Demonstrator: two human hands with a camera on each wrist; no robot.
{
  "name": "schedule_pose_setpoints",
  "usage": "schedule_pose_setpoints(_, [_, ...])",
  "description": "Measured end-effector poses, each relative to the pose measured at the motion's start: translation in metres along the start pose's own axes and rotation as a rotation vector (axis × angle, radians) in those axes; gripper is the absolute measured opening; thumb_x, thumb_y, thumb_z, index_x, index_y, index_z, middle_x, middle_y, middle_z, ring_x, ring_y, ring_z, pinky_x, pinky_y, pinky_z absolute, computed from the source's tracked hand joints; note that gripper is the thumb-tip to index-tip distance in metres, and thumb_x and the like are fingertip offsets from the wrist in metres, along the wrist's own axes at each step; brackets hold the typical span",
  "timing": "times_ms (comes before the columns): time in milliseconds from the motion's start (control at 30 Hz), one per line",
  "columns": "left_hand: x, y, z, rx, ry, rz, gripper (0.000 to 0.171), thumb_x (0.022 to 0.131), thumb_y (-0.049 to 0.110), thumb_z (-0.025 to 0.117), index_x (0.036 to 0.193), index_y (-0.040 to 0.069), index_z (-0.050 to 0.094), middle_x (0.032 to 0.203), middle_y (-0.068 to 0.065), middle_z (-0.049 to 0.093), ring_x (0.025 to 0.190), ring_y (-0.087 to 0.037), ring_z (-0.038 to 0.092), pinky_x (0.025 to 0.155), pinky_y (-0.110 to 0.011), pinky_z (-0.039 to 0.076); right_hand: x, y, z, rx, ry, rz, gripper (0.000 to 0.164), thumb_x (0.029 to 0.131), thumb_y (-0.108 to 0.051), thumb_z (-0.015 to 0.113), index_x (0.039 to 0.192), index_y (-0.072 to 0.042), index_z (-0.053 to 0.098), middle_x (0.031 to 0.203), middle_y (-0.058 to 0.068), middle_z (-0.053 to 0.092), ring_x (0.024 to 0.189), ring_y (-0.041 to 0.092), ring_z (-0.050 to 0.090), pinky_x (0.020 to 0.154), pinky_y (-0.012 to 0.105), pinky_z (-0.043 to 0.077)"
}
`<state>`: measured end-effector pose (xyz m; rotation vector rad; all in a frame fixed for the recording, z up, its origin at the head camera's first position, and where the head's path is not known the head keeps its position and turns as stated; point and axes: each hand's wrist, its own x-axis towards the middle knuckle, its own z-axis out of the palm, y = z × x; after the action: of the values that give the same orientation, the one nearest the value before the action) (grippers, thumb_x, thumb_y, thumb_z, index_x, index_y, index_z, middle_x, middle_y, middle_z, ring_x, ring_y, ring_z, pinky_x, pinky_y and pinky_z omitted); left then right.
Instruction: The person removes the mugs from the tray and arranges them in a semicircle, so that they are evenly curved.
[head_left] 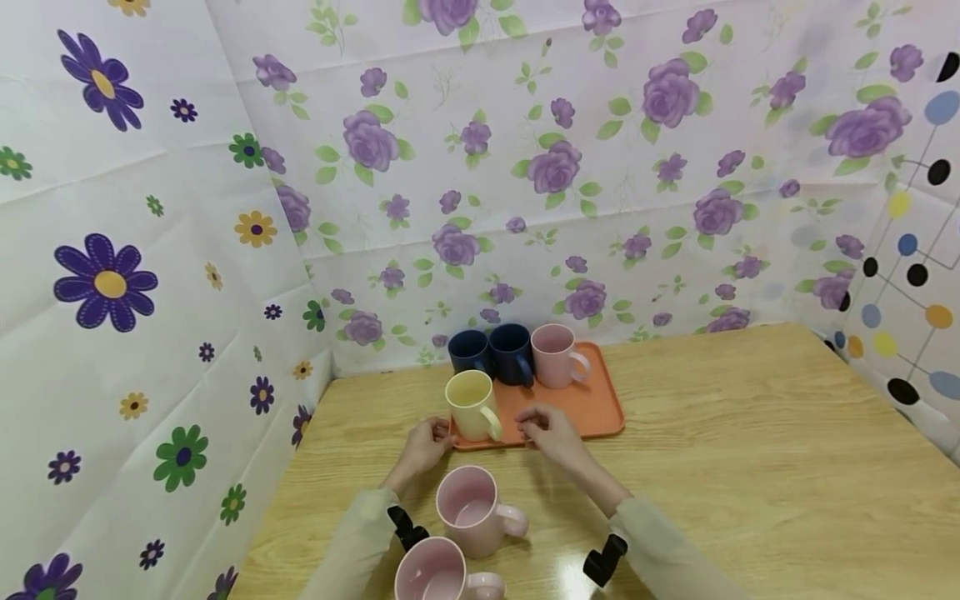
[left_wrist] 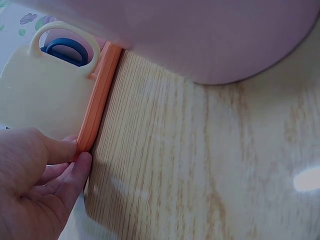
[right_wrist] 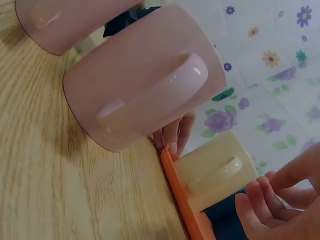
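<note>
—Purple roses cover the far backdrop behind our pale wood bench. Where do we see the orange tray?

—Toward the far side of the bench, close to those roses. Our left grip is on its near left corner, thumb and fingertips pinching the rim.

—And our right grip?

—Empty, with its fingers loosely curled, by the tray's near edge and to the right of the yellow mug. Whether a fingertip touches the tray, we cannot tell.

—How does that yellow mug sit?

—Upright on the tray, in the near left corner, its handle toward the right and near side.

—What else do we count on the tray?

—Three mugs in a row along the far edge: one dark blue mug at the left, partly behind the yellow one, another blue mug beside it, and a pink mug at the right.

—And nearer to us?

—Two larger-looking pink mugs stand upright on the bench between our pale sleeves, one just beyond the other, both handles to the right.

—Around the sides?

—Daisy-printed cloth on the left, dotted cloth on the right.
</note>
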<state>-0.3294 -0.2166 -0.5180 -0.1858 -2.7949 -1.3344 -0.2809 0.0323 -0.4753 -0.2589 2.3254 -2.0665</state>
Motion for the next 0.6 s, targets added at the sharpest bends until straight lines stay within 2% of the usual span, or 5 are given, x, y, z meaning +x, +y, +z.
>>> schedule_pose_setpoints(167, [0.0,0.004,0.0,-0.013,-0.001,-0.008,0.028,0.085,-0.001,0.069,0.109,-0.013,0.06,0.092,-0.022,0.068,0.081,-0.024,0.066,0.072,-0.031,0.057,0.005,0.004,0.0,-0.014,0.014,0.037,0.015,0.094,0.002,0.055,0.103,0.008,0.064,0.096,0.024,0.066,0.083,0.026,0.065,0.073,0.039,0.058])
schedule_pose_setpoints(267, [-0.001,0.006,-0.001,-0.009,-0.008,0.007,0.028,0.086,-0.001,0.068,0.109,-0.014,0.059,0.092,-0.023,0.068,0.081,-0.025,0.066,0.071,-0.03,0.057,0.007,0.006,-0.001,-0.029,-0.005,0.036,0.017,0.093,0.003,0.055,0.107,0.008,0.063,0.1,0.024,0.066,0.087,0.028,0.064,0.074,0.039,0.057])
schedule_pose_setpoints(500, [-0.003,0.006,-0.001,-0.006,-0.007,0.017,0.028,0.086,-0.002,0.068,0.108,-0.015,0.059,0.091,-0.024,0.068,0.08,-0.027,0.067,0.07,-0.031,0.057,0.015,0.011,-0.002,-0.166,-0.154,-0.086,0.04,0.09,-0.001,0.057,0.13,0.0,0.054,0.125,0.024,0.059,0.112,0.036,0.058,0.09,0.043,0.051])
schedule_pose_setpoints(600, [-0.003,0.005,0.0,-0.007,0.003,0.017,0.028,0.085,-0.002,0.069,0.108,-0.015,0.06,0.091,-0.024,0.068,0.08,-0.027,0.067,0.07,-0.032,0.057,0.018,0.014,-0.001,-0.171,-0.231,-0.082,0.048,0.092,-0.007,0.058,0.138,-0.003,0.047,0.134,0.024,0.054,0.122,0.039,0.052,0.095,0.046,0.05])
